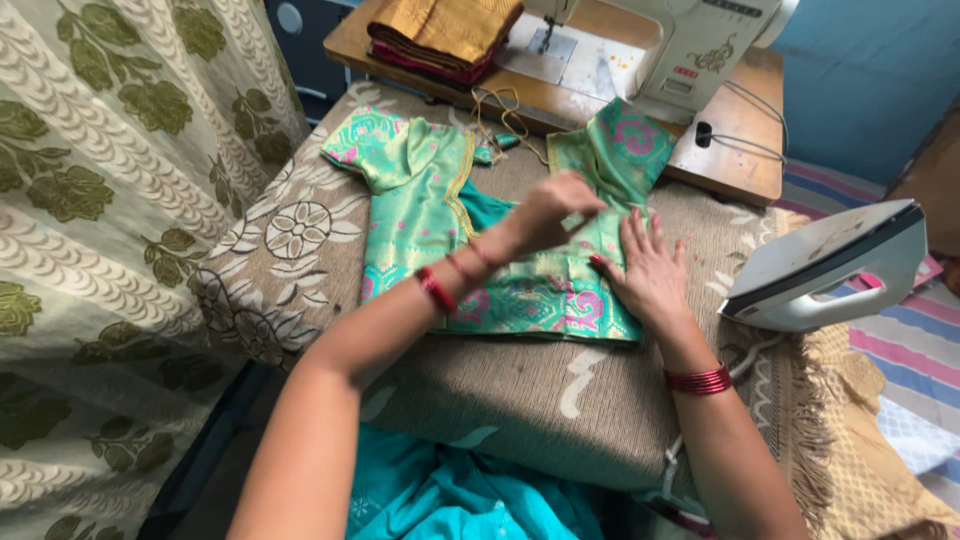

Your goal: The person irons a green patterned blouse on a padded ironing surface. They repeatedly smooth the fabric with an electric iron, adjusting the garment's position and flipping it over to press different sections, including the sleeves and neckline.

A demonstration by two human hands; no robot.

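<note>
Nearest, teal cloth (450,495) lies in the person's lap below a padded counter (540,400) covered with a brown patterned cloth. On it, the right hand (650,268) presses flat with its fingers (640,232) loosely spread on a green brocade blouse (430,210), while the left hand (548,212) hovers just above the same blouse with its fingers (585,200) bunched together, though I cannot tell whether they pinch the fabric; an iron (825,268) stands tilted just right of the blouse. Farther off, a sewing machine (690,50) sits beside folded fabric (445,35) on a wooden table (730,150), and a curtain (110,200) hangs at the left.
</note>
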